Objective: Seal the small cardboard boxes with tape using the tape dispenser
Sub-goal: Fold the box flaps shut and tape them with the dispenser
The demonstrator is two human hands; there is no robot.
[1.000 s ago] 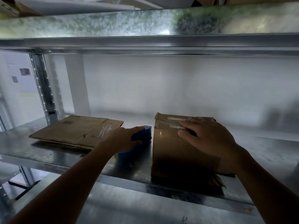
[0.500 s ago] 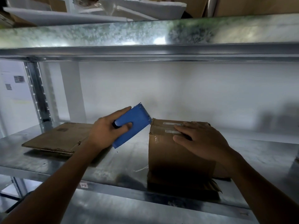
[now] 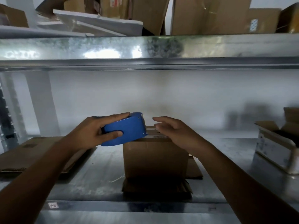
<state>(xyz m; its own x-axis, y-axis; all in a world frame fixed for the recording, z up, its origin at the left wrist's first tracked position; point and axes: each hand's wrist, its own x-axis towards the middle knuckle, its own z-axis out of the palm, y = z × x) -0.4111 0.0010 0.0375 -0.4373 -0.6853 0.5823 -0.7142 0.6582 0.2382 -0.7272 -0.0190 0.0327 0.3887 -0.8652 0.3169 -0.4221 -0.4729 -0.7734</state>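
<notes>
While the tape dispenser [image 3: 124,129] is gripped in the left hand [image 3: 95,133], wrapped right round its body, its toothed edge [image 3: 143,122] is pointed straight at the right hand [image 3: 174,131]. That hand is held loose and flat, with nothing in it, just over the top of the small cardboard box [image 3: 155,157]. Whether the top is actually touched can't be told.

The box is stood on the metal shelf [image 3: 97,183], on a flattened bit of cardboard [image 3: 155,190], between the two arms.

Biggest risk, probably: the fingertips [image 3: 155,119] get nicked if the tape end is reached for carelessly, since the teeth are right beside them. Also, the box doesn't look pinned down, so it could be shoved back or twisted once tape is dragged across, and a crooked, wrinkled strip gets laid. No loose tape end can be made out, so it may need to be picked free first.
</notes>
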